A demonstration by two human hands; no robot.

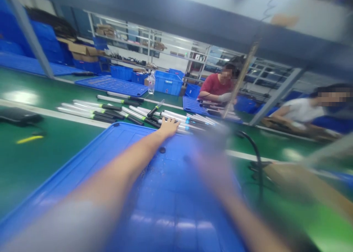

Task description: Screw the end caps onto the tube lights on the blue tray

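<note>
My left hand reaches over the far edge of a blue plastic lid. Its fingers are spread and touch a row of clear tubes with black ends. To its left, several more clear tubes with black handles and lime-green rings lie in a loose pile. One such piece rests slantwise on top. My right hand is smeared by motion above the lid's right side. A blurred grey shape is just beyond it, below a hanging coiled spring; whether the hand grips that shape is unclear.
A black cable curves down at the right, near a cardboard piece. On the left lie a black object and a yellow tool. A water bottle stands by a blue crate. Two people work across the bench.
</note>
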